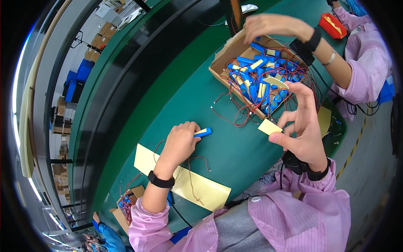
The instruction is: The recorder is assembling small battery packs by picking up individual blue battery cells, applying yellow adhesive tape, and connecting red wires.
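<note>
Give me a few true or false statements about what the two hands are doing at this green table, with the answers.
1. The left hand presses a blue cylindrical cell on the green table. True.
2. The right hand holds a pair of scissors. False: it pinches a small yellow sticker.
3. The cardboard box holds blue cells with red wires. True.
4. The long yellow sheet lies inside the box. False: it lies flat on the table, by the left wrist.
5. Another person's hand reaches over the box. True.
</note>
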### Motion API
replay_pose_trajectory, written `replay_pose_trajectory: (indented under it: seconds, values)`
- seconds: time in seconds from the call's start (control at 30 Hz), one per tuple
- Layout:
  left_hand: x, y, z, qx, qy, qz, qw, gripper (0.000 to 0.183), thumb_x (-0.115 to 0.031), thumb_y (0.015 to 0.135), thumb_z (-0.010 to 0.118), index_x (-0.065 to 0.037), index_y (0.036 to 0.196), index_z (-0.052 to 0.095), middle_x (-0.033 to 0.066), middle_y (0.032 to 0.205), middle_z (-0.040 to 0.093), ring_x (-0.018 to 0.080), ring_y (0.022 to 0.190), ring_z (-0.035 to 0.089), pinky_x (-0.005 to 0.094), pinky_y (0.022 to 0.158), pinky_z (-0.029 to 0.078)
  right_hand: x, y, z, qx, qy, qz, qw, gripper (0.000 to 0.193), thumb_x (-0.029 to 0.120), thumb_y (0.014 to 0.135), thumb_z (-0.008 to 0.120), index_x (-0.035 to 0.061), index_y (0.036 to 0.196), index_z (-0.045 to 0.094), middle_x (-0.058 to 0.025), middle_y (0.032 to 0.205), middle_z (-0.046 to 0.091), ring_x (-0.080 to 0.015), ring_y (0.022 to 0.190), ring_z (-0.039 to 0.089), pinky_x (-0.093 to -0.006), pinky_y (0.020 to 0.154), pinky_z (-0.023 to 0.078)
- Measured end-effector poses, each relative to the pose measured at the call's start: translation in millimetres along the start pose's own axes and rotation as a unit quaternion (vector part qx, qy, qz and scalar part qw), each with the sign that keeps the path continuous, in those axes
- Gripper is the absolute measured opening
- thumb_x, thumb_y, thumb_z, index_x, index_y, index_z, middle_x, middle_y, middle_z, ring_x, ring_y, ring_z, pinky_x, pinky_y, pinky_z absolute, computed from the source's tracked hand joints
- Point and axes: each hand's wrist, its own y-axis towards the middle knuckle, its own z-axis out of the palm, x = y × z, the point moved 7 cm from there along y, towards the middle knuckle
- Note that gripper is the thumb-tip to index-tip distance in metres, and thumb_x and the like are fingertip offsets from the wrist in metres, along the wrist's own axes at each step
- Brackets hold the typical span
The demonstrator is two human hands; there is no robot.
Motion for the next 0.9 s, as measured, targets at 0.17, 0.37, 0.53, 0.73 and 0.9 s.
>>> replay_pose_trajectory:
  seconds: [0.17,0.37,0.53,0.73,0.9]
  values:
    - [2.6,10.2,-57.2,0.004,-0.048,-0.042,0.998,0.020,-0.013,0.089,0.062,0.000,0.105,0.058,0.0150,0.091,0.063,0.0264,0.074,0.062,0.0347,0.067,0.049,3.0,0.4,-17.2,-0.037,0.009,-0.034,0.999,0.095,-0.007,0.067,0.077,0.0081,0.142,0.022,-0.0161,0.143,0.029,-0.0125,0.071,0.060,-0.0168,0.048,0.046]
    - [-48.5,77.0,-146.7,-0.100,-0.046,0.038,0.993,0.019,-0.011,0.085,0.068,-0.001,0.100,0.065,0.0085,0.085,0.060,0.0152,0.074,0.057,0.0290,0.068,0.047,9.9,-2.5,-40.5,-0.117,0.018,-0.077,0.990,0.097,-0.005,0.067,0.076,0.0045,0.145,0.020,-0.0188,0.143,0.029,-0.0112,0.070,0.058,-0.0164,0.048,0.051]
    - [-73.9,152.3,-134.3,-0.148,0.014,0.150,0.977,0.023,-0.014,0.079,0.073,-0.004,0.100,0.069,0.0106,0.092,0.065,0.0243,0.081,0.063,0.0342,0.074,0.051,10.3,-10.2,-55.1,-0.149,0.000,-0.084,0.985,0.094,-0.007,0.069,0.072,0.0042,0.146,0.020,-0.0191,0.143,0.029,-0.0100,0.070,0.054,-0.0152,0.046,0.050]
    - [-89.0,213.5,-85.9,-0.188,-0.022,0.168,0.967,0.022,-0.016,0.076,0.072,-0.007,0.095,0.071,0.0119,0.094,0.065,0.0308,0.091,0.064,0.0398,0.079,0.052,4.9,-18.5,-63.3,-0.167,-0.025,-0.061,0.984,0.090,-0.007,0.072,0.071,0.0040,0.145,0.021,-0.0183,0.143,0.029,-0.0099,0.074,0.053,-0.0146,0.043,0.047]
    - [-86.8,239.7,-56.0,-0.163,0.013,0.147,0.976,0.017,-0.012,0.076,0.071,-0.008,0.093,0.071,0.0089,0.096,0.064,0.0314,0.089,0.064,0.0405,0.079,0.052,-0.4,-23.6,-65.4,-0.167,-0.032,-0.055,0.984,0.090,-0.006,0.073,0.072,0.0036,0.146,0.020,-0.0175,0.143,0.029,-0.0096,0.075,0.053,-0.0145,0.042,0.046]
